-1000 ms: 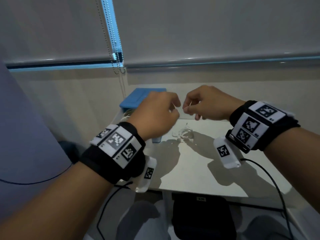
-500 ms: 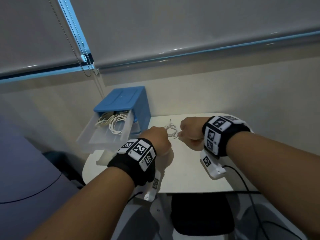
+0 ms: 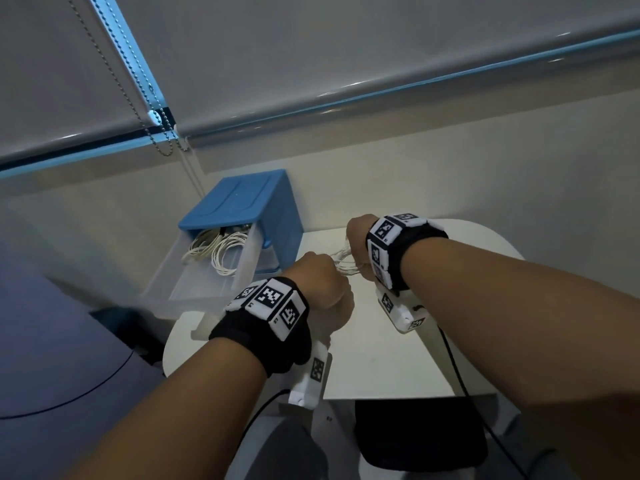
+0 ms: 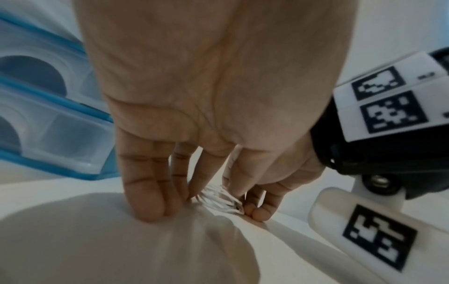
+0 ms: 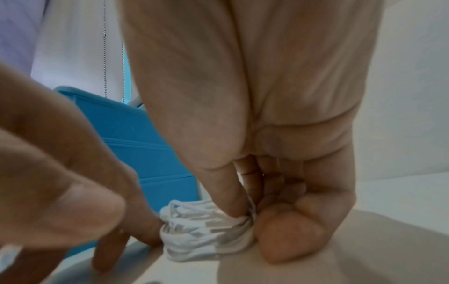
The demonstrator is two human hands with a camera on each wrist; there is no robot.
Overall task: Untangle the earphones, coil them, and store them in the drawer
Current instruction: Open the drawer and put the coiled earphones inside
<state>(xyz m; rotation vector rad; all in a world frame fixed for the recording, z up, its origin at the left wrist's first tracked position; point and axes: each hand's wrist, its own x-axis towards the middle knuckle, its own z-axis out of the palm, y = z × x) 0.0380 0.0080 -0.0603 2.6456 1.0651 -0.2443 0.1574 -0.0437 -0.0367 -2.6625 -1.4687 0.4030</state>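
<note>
The white earphones (image 3: 343,262) are gathered into a small bundle of loops on the white table (image 3: 388,358), held between my two hands. My right hand (image 3: 356,242) pinches the right end of the earphones (image 5: 201,230) between thumb and forefinger. My left hand (image 3: 325,282) grips the left end, its fingertips (image 4: 148,207) down on the table beside the earphones (image 4: 218,199). Left of my hands, the clear drawer (image 3: 194,289) is pulled out of the blue drawer unit (image 3: 242,202).
Several coiled white cables (image 3: 221,252) lie at the back of the open drawer. A bead chain (image 3: 152,116) hangs from the window blind behind the unit. A black chair seat (image 3: 419,434) sits below the table's near edge.
Both hands came down from chest height to the table top, close to the drawer unit. The loose cable between them is now bunched into a tight bundle.
</note>
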